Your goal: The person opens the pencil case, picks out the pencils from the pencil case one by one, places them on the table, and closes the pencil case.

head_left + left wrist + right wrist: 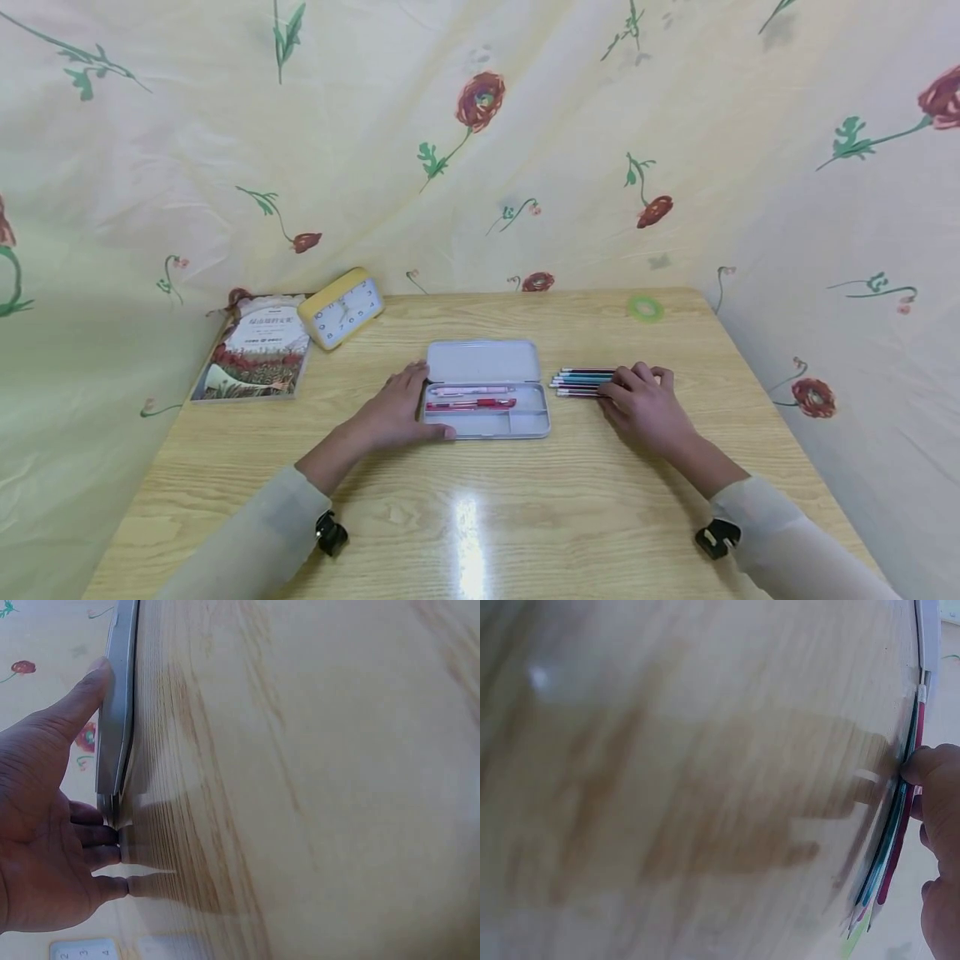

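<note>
Your left hand (393,412) lies flat on the wooden counter (480,517), fingers straight and relaxed, pressed against the left end of an open grey pencil case (486,390). The thumb runs along the case's near left corner, and the fingertips (105,838) touch its side wall; nothing is gripped. The left wrist view shows the same thing: palm down, thumb along the case's edge.

Your right hand (643,406) rests on the right end of a small row of pencils (583,382), which lie side by side on the counter just to the right of the case. The fingers are bent over the pencils, and a fingertip (928,766) presses on them. Whether any one pencil is pinched cannot be told from these views.

The case sits at the middle of the counter with its lid folded back away from you. Inside its tray lie a pink pen (470,389) and, nearer you, a red pen (471,404); a small compartment sits at the right end.

Both forearms reach in from the near edge, in pale sleeves, each with a dark wrist mount.

At the far left stand a book (255,350) and a yellow clock (341,307), well apart from your hands. A green ring (645,309) lies near the far right corner. A flowered cloth (480,150) hangs behind and beside the counter.
</note>
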Tool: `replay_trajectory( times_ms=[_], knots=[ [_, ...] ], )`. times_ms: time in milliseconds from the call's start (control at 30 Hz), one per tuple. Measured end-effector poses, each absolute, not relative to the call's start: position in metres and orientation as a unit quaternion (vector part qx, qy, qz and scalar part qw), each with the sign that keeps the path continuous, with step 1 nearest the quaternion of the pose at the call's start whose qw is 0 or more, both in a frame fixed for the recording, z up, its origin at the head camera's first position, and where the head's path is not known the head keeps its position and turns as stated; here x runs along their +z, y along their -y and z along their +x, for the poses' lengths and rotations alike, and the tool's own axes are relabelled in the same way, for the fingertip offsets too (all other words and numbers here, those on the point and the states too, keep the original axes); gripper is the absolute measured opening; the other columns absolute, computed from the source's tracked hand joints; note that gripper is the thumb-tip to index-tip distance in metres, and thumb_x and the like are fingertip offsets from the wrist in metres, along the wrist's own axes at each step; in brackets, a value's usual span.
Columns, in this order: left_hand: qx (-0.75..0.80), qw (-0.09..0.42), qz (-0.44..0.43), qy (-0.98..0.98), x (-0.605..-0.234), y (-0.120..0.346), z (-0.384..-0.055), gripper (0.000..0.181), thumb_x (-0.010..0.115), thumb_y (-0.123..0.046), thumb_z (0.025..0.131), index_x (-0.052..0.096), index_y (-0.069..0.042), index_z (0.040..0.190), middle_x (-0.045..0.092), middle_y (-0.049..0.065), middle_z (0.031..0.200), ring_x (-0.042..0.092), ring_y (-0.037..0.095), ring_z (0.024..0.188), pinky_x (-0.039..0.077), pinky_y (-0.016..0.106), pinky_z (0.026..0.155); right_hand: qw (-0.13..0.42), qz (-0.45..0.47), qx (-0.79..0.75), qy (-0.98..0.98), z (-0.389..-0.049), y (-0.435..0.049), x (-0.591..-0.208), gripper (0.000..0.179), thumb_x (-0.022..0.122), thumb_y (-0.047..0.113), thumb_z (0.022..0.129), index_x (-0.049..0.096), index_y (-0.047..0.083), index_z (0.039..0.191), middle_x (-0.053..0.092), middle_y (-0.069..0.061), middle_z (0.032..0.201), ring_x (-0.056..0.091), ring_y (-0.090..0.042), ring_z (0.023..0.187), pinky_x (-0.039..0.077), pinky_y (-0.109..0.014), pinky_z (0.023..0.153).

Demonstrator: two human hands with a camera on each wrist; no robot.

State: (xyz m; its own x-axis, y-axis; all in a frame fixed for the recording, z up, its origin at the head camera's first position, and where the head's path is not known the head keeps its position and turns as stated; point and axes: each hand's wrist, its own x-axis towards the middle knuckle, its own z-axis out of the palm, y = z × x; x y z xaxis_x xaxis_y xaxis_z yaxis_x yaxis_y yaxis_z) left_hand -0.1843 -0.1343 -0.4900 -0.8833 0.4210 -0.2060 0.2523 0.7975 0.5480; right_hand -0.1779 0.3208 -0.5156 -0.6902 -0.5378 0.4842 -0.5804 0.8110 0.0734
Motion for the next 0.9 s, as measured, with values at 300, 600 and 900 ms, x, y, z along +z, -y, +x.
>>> replay_trajectory(
  times_ms=[300,600,900],
  knots=[
    [0.262,0.162,0.181,-0.934,-0.488,0.134,-0.183,0.134,0.086,-0.071,0.086,0.020,0.005,0.174,0.020,0.024,0.184,0.020,0.045,0.171,0.021,0.059,0.140,0.245,0.306,0.042,0.919,-0.177,-0.320,-0.514,0.018,0.092,0.014,0.085,0.083,0.013,0.101,0.066,-0.005,0.095,0.055,-0.028,0.090,0.050,-0.068,0.083],
    [0.260,0.163,0.177,-0.935,-0.490,0.136,-0.184,0.134,0.085,-0.073,0.086,0.020,0.004,0.174,0.019,0.023,0.184,0.018,0.044,0.172,0.021,0.060,0.140,0.201,0.300,0.071,0.930,-0.179,-0.300,-0.507,0.015,0.088,0.019,0.092,0.083,0.012,0.103,0.070,-0.006,0.102,0.056,-0.028,0.096,0.047,-0.066,0.089],
    [0.261,0.162,0.179,-0.935,-0.491,0.135,-0.185,0.135,0.084,-0.075,0.085,0.020,0.003,0.174,0.018,0.022,0.185,0.018,0.043,0.172,0.025,0.061,0.139,0.137,0.338,0.126,0.923,-0.183,-0.252,-0.497,0.017,0.083,0.024,0.098,0.085,0.016,0.114,0.071,-0.002,0.112,0.055,-0.024,0.104,0.046,-0.060,0.097]
  ],
)
